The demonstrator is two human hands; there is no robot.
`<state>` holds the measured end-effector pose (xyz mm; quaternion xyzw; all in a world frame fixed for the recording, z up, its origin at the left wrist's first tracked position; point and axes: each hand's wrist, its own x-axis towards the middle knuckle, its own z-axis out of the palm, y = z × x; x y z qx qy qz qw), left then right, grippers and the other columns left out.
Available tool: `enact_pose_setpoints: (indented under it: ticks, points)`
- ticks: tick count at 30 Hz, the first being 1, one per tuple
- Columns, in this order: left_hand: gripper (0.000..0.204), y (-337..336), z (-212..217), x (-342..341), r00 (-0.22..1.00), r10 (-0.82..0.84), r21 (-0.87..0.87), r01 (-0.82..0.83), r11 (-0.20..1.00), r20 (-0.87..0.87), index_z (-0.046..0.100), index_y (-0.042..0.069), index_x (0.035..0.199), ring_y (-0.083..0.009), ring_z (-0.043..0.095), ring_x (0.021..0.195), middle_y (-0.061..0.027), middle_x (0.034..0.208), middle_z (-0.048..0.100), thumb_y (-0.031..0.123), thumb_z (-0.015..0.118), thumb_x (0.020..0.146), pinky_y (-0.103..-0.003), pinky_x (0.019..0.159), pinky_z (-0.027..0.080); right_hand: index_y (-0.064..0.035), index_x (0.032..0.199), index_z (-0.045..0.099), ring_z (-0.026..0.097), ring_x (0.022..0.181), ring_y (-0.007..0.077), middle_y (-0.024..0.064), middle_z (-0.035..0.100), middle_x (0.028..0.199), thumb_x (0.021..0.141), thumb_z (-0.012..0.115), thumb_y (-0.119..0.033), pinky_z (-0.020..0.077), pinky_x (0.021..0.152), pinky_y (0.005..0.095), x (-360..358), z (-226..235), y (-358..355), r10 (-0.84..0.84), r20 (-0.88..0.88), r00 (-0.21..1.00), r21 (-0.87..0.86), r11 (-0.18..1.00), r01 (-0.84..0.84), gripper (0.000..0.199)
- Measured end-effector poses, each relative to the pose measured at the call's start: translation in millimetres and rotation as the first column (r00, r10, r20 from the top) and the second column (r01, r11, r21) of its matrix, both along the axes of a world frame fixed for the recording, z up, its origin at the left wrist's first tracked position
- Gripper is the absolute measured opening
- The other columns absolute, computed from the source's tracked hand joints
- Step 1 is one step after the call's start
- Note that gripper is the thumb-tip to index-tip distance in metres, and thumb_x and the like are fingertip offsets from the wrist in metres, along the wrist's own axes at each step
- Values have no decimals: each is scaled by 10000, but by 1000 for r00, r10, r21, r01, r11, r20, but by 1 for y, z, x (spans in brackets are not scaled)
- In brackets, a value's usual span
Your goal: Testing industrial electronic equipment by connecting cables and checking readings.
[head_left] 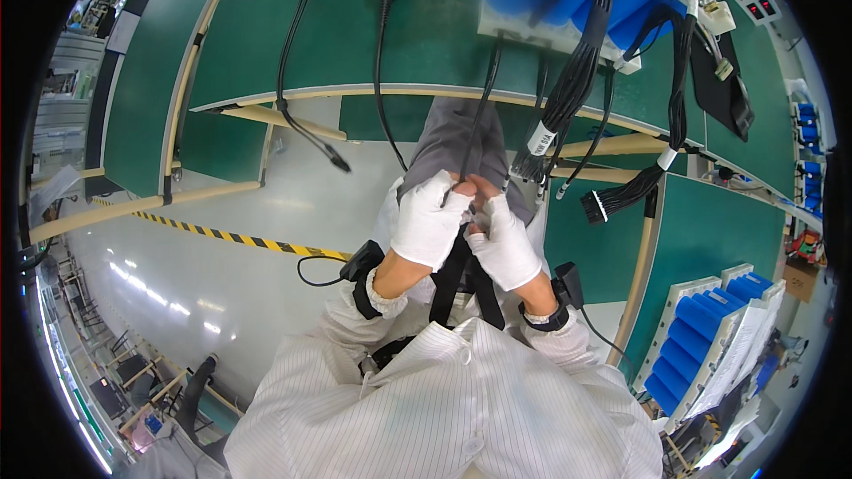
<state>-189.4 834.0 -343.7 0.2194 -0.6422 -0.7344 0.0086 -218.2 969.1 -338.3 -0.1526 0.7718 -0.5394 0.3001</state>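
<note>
Two white fingerless gloves cover my hands, held close together over my lap in front of the bench edge. A thin black cable (pixel 487 89) hangs from the white-and-blue battery module (pixel 561 43) and runs down between my fingers. My left hand (pixel 432 222) is closed on this cable near its lower end. Right beside it, my right hand (pixel 506 247) is closed too, its fingertips meeting the left ones; what they pinch is hidden. Just to the right hang a thick black wire bundle (pixel 579 71) with a white label and another harness ending in a black connector (pixel 612 200).
The green bench top (pixel 328 53) spans the far side. Two more black cables (pixel 381 62) dangle over its edge at left. Another blue battery module (pixel 697 337) stands at the right. Yellow-black tape (pixel 222 233) marks the floor. Wired black devices (pixel 362 262) sit on my wrists.
</note>
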Motion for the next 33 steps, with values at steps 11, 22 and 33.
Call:
enact_pose_setpoints:
  ticks: [11,22,33]
  points:
    - [131,0,17,-8,995,-95,-431,89,898,9,597,4,832,-95,560,636,-54,739,618,121,638,872,-250,541,429,-56,1304,419,655,945,297,167,637,1044,809,573,50,506,811,331,-1,-7,-3,-188,-39,981,-147,972,181,529]
    - [120,-13,14,-5,983,157,-58,-153,987,92,545,6,888,-68,474,604,-19,737,550,120,545,924,-209,551,352,26,1126,540,624,764,118,82,665,876,880,638,-56,501,704,240,11,-4,4,-224,268,937,-300,905,302,277]
    - [120,1,23,0,993,55,-159,-38,987,100,502,15,854,-58,435,589,-2,709,502,97,533,935,-217,530,349,85,1067,532,635,760,170,136,656,860,918,578,-53,516,709,276,11,1,6,-296,360,885,-345,839,421,207]
